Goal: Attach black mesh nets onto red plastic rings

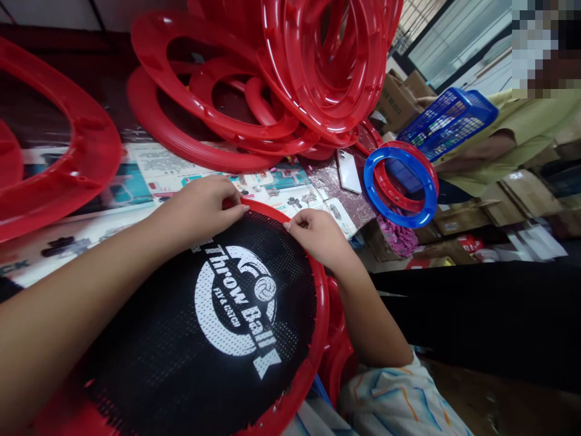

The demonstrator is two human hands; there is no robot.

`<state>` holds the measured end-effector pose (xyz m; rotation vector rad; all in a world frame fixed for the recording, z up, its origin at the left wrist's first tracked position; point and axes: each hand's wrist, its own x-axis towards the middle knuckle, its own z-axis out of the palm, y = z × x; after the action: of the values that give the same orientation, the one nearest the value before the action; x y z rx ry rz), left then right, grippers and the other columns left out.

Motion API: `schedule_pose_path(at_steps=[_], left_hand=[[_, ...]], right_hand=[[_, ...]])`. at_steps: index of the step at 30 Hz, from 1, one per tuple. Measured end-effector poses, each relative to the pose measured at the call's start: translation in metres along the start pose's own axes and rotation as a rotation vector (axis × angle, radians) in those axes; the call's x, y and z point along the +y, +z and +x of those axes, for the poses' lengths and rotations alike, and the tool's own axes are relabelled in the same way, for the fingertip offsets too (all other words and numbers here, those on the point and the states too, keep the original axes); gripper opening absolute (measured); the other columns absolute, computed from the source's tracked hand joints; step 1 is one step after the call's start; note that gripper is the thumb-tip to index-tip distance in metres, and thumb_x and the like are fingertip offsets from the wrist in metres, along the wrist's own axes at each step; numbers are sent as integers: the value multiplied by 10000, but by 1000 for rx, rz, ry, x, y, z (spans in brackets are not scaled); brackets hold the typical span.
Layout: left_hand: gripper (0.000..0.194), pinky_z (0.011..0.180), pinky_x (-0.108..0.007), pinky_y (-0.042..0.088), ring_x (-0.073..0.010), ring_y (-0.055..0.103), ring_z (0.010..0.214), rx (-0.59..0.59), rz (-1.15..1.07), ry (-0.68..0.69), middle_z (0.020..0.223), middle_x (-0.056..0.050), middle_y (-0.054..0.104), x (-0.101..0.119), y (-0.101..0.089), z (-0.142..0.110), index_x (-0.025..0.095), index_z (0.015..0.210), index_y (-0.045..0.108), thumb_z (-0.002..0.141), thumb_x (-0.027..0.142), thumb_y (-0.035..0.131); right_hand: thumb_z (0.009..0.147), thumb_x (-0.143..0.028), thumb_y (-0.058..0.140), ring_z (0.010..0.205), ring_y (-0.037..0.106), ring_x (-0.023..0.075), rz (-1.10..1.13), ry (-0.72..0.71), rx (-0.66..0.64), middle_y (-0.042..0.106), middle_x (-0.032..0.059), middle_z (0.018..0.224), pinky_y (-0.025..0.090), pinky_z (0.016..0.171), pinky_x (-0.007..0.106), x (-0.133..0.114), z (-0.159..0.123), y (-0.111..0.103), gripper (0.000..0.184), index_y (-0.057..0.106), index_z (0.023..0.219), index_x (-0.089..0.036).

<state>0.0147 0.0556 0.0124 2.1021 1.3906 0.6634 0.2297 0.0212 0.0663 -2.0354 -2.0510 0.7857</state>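
A black mesh net [213,327] printed with a white "Throw Ball" logo lies stretched over a red plastic ring [318,315] in front of me. My left hand [204,206] pinches the net's far edge against the ring's rim, fingers closed. My right hand [318,233] pinches the same edge a short way to the right, fingers curled shut. The two hands sit close together at the ring's far side.
Several red rings [290,72] are piled at the back, one more red ring [59,163] at left. A blue ring [399,181] with a red one inside, a white phone [348,171], a blue basket [449,121], cardboard boxes [512,200] and another person's sleeve [517,133] are at right.
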Motion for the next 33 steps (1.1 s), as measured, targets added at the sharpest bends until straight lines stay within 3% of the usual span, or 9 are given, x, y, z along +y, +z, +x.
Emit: schedule_pose_path(at_steps=[7,21,28,33], left_hand=[[299,715,-357,404,-225,569,778,9,21,20,829,-76,621,-3,1,0,205,704,586,768,461,446],[282,724,-366,430,-228,577,789,-19,27,18,837,-75,628,-2,-1,1,203,710,592,776,444,460],[279,722,-372,416,-231,567,779,-44,31,-2,833,-80,613,-1,-3,1,205,711,590,762,442,454],[278,702,-362,408,-221,556,759,-12,12,5,827,-78,603,-1,-1,-1,204,707,581,771,441,451]], right_hand=[[874,-205,598,622,500,122,-84,-27,-11,622,23,685,331,612,272,-3,-5,-4,155,657,742,-150],[800,-177,564,638,521,129,-26,-45,-49,621,21,680,347,605,259,1,-4,-3,129,663,723,-149],[839,-314,616,624,525,126,54,-30,-62,619,16,652,358,588,256,11,-11,-15,215,673,709,-153],[809,-241,659,680,584,139,73,-7,-131,681,31,730,400,628,257,14,-19,-16,114,712,752,-158]])
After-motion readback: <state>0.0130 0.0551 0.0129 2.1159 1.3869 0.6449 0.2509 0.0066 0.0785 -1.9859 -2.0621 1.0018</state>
